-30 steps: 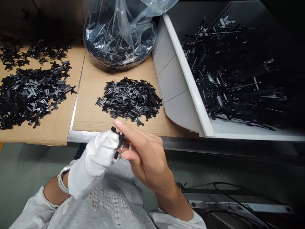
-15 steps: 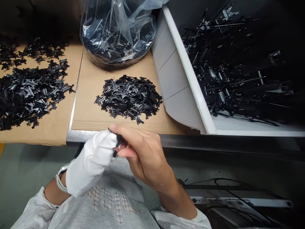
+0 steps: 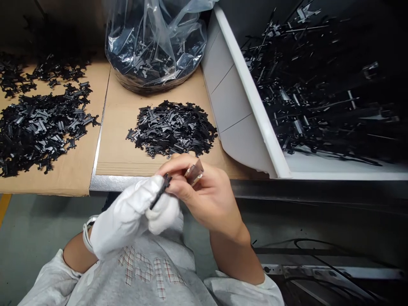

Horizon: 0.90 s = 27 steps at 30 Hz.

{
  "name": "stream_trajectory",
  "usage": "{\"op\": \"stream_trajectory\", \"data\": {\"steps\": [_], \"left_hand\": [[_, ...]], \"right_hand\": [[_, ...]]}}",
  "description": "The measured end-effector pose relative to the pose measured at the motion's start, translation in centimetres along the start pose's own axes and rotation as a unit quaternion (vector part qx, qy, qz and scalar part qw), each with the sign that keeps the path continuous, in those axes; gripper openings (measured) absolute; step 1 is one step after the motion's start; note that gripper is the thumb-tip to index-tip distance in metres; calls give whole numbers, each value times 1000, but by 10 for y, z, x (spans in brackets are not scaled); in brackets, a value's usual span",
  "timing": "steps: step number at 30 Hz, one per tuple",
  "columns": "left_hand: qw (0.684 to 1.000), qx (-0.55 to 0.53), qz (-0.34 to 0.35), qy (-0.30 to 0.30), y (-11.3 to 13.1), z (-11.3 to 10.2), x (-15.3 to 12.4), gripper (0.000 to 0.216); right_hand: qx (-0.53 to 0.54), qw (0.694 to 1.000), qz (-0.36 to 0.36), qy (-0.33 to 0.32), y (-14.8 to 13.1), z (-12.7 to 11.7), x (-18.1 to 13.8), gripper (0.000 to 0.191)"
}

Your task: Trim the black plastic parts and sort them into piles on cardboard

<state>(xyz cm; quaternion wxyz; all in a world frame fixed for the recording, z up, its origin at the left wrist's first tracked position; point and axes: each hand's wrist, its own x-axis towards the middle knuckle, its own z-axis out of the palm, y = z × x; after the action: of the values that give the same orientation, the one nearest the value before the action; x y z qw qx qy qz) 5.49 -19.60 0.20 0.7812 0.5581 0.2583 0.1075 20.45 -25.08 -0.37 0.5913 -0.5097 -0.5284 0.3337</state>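
Observation:
My left hand (image 3: 134, 214), in a white glove, is closed around a small black plastic part (image 3: 160, 192) held edge-on just below the table's front edge. My bare right hand (image 3: 207, 197) pinches the top of that same part with thumb and forefinger. A small flat metal blade (image 3: 194, 172) sticks up between the right hand's fingers. Just beyond both hands lies a pile of the same black parts (image 3: 174, 127) on brown cardboard (image 3: 117, 148).
A clear plastic bag (image 3: 156, 46) full of black parts stands behind the pile. A larger spread of parts (image 3: 38, 127) covers the cardboard at left. A white bin (image 3: 251, 106) at right holds long black sprues (image 3: 318, 85). The table's metal edge (image 3: 105, 183) runs in front.
The right hand has turned, so the metal blade now shows above its fingers. The black part has swung from upright to edge-on. Both hands shifted slightly right and up.

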Motion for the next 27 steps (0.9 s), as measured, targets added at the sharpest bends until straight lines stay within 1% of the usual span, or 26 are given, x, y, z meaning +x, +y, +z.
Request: {"op": "stream_trajectory", "data": {"steps": [2,4,8,10,11,13,15,19,21,24,27], "left_hand": [[999,38,0,5,1,-4,3,55],[997,80,15,17,1,-10,5,52],[983,125,74,115,1,-21,4,43],[978,120,91,142,1,-23,4,41],[980,108,92,140,1,-24,4,39],[986,79,76,128,-1,-26,6,33],[989,51,55,129,-2,-28,9,25],[983,-11,36,177,2,-28,8,10],[984,-3,23,175,8,-24,5,13],[985,40,-9,166,14,-17,3,21],[982,34,-29,186,13,-15,5,23]], "right_hand": [[38,998,41,-2,-2,-1,3,42],[78,995,66,-7,-2,-3,5,43],[127,986,102,-37,-2,-6,7,41],[132,982,122,-54,-1,-7,8,38],[131,981,130,-59,-1,-7,8,36],[129,980,140,-64,0,-7,8,35],[126,980,145,-60,1,-8,7,35],[124,977,163,-55,4,-9,7,38],[120,976,172,-57,6,-9,8,39],[105,976,178,-60,7,-9,8,45],[94,982,156,-56,9,-10,3,54]]}}
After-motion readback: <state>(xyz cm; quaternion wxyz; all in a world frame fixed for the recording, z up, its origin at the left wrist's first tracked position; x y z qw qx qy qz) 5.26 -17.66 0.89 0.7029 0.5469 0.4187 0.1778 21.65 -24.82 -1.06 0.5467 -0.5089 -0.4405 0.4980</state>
